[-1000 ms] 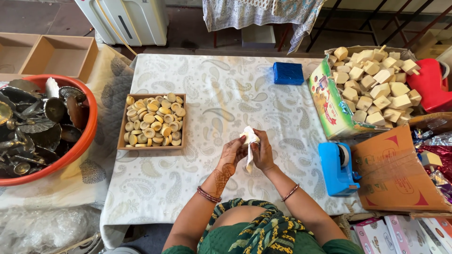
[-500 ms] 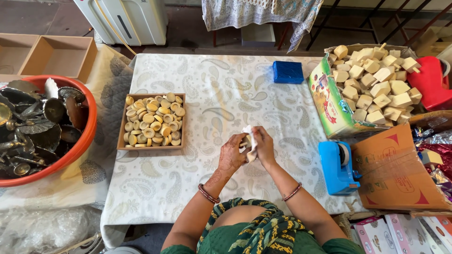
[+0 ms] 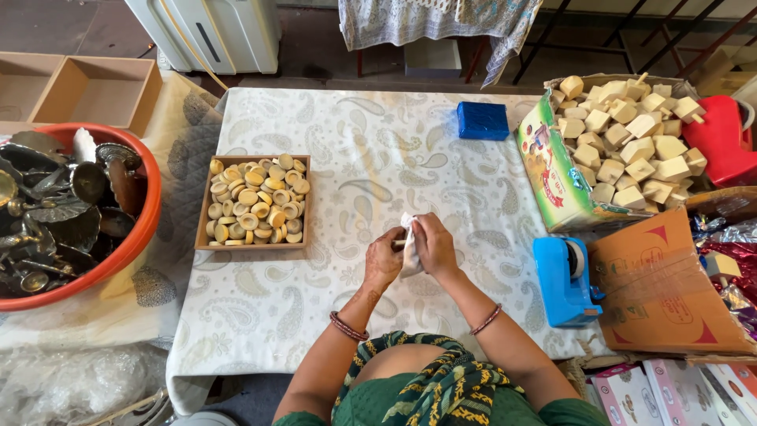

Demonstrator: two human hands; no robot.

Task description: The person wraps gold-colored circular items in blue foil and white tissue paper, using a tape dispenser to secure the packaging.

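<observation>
My left hand (image 3: 384,257) and my right hand (image 3: 433,244) meet above the middle of the table, both closed around a small white cloth (image 3: 409,251) wrapped about something I cannot make out. A low wooden tray (image 3: 254,246) of round tan discs (image 3: 256,201) lies just left of my hands. A blue tape dispenser (image 3: 560,280) stands to my right near the table edge.
The table carries a white paisley cloth (image 3: 355,166). A blue foil block (image 3: 482,121) lies at the back. A printed carton (image 3: 552,173) holds several pale cubes (image 3: 631,150). An orange basin (image 3: 146,213) of dark metal pieces sits left. Cardboard boxes (image 3: 670,288) stand right.
The white cloth stood upright between my fingers a second ago; now it is bunched down inside both hands, which have closed together and shifted slightly.
</observation>
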